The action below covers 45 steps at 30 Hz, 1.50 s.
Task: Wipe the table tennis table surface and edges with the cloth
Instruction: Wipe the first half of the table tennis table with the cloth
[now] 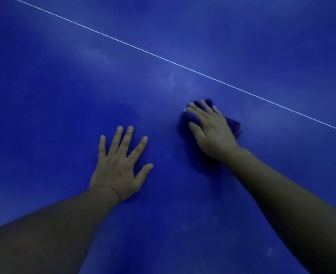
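The blue table tennis table surface (64,95) fills the whole view. My right hand (208,131) lies flat on a bunched dark purple cloth (233,124), pressing it onto the table with straight fingers pointing up and left. Most of the cloth is hidden under the palm; its edges show at the fingertips and to the right. My left hand (119,167) rests flat on the bare table to the left of the cloth, fingers spread, holding nothing.
A thin white line (163,58) runs diagonally across the table from the upper left to the right edge of the view, just beyond the cloth. Faint pale smears (173,79) show near the line. No table edge is in view.
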Available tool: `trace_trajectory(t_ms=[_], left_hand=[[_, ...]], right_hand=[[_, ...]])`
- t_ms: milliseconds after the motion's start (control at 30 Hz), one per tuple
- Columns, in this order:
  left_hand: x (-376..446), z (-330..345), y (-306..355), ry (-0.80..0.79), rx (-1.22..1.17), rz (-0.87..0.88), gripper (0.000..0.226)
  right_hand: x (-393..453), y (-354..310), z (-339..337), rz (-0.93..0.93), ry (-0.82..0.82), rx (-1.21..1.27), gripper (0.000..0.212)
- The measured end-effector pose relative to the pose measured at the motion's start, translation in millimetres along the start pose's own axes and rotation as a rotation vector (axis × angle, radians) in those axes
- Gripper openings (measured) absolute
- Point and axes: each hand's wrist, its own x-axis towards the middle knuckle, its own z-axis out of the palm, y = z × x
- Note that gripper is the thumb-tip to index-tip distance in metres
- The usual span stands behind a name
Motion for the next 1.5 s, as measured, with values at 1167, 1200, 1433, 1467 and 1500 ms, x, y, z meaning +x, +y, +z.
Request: trace_trajectory(t_ms=[1167,1200,1433,1467,1500], left_hand=[[-102,5,3,0.033,-0.115,0.129,0.07],[-124,10,5,0.046,-0.105,0.114,0.068],[-216,45,-2,-0.002,-0.013,0.102,0.065],[-215,45,-3,-0.006,0.0,0.107,0.066],[-214,44,-3,-0.012,0.011,0.114,0.066]], right_hand=[[-176,-115,62,-0.065,-0.032,0.066,0.054],[-195,-120,66,-0.16,-0.066,0.066,0.054],[-241,-70,48,-0.286,-0.224,-0.012,0.055],[-225,-67,46,-0.183,-0.177,0.004,0.055],[-209,-70,46,-0.084,-0.114,0.025,0.054]])
